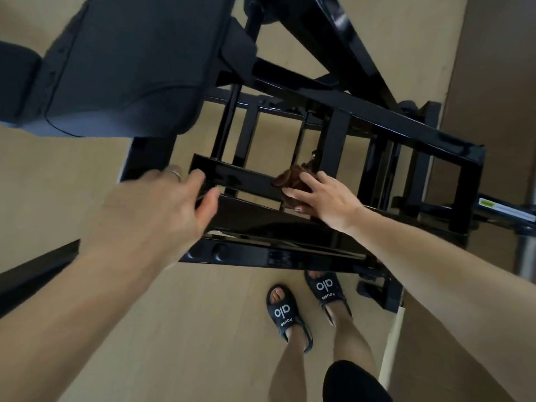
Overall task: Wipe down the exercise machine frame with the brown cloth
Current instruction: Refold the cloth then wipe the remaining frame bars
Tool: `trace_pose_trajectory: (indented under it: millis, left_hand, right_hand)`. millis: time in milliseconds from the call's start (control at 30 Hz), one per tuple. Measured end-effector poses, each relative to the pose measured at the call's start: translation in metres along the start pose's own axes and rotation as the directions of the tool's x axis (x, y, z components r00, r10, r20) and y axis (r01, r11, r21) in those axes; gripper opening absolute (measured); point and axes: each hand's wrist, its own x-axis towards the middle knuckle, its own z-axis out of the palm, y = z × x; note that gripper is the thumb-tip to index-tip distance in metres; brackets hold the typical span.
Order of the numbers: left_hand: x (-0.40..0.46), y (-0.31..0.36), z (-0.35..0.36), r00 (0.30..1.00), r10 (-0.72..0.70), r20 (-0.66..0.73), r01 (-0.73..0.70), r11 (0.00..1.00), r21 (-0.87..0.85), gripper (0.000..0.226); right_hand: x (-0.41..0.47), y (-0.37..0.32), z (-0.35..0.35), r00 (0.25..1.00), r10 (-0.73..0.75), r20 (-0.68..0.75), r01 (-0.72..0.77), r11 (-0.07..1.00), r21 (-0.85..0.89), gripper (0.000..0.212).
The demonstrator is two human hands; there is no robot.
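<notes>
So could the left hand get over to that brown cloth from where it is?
Probably yes. The left hand rests at one end of the black crossbar, and the brown cloth sits at the other end under the right hand. Only bare bar lies between them, though the right hand covers much of the cloth.

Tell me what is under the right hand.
The right hand presses the crumpled brown cloth against a black frame crossbar. The cloth's middle and the bar beneath it are covered.

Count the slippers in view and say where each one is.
2. One slipper is on the floor below the frame, at bottom centre; the other slipper is just right of it, its toe under the frame's lower edge. None seem hidden.
</notes>
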Motion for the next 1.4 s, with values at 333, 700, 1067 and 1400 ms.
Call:
trace_pose_trajectory:
  millis: [333, 700, 1067, 1400]
  left_hand:
    - [0.065, 0.109, 0.012, 0.991, 0.098, -0.087, -0.105, 0.991, -0.085, 0.041]
    - [0.133, 0.203, 0.092, 0.921, -0.016, 0.389, 0.104, 0.973, -0.207, 0.040]
    - [0.139, 0.211, 0.105, 0.939, -0.055, 0.340, 0.063, 0.998, -0.013, 0.038]
    - [0.137, 0.213, 0.106, 0.950, -0.026, 0.311, 0.016, 0.999, 0.033, 0.036]
  right_hand:
    - [-0.106, 0.050, 0.052, 0.961, 0.276, -0.015, -0.275, 0.960, 0.062, 0.054]
    - [-0.086, 0.067, 0.055, 0.986, 0.072, -0.152, -0.052, 0.989, 0.137, 0.050]
    - [-0.127, 0.100, 0.105, 0.969, 0.148, -0.197, -0.137, 0.988, 0.067, 0.058]
    - [-0.138, 0.106, 0.106, 0.946, 0.239, -0.219, -0.222, 0.970, 0.099, 0.055]
